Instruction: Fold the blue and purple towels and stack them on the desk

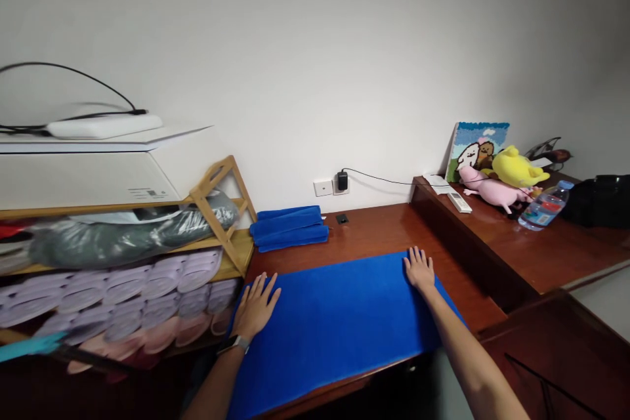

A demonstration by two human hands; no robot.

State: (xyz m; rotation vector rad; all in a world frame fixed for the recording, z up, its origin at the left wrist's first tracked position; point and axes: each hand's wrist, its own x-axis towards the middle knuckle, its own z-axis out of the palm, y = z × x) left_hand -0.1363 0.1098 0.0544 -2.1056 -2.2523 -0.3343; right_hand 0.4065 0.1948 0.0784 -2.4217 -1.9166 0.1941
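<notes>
A large blue towel [339, 321] lies spread flat on the brown wooden table [384, 230]. My left hand [256, 305] rests flat on the towel's far left corner, fingers spread and open. My right hand [419, 269] lies flat on the far right corner, fingers stretched out. Neither hand grips anything. Behind the spread towel, near the wall, sits a stack of folded blue towels [289, 227].
A wooden rack [221, 210] at the left holds several pairs of slippers [123, 289] and a bagged item, with a white box [98, 164] on top. A raised shelf at the right carries plush toys [502, 180], a water bottle [545, 207] and a remote [459, 201]. A charger [342, 180] is plugged into the wall.
</notes>
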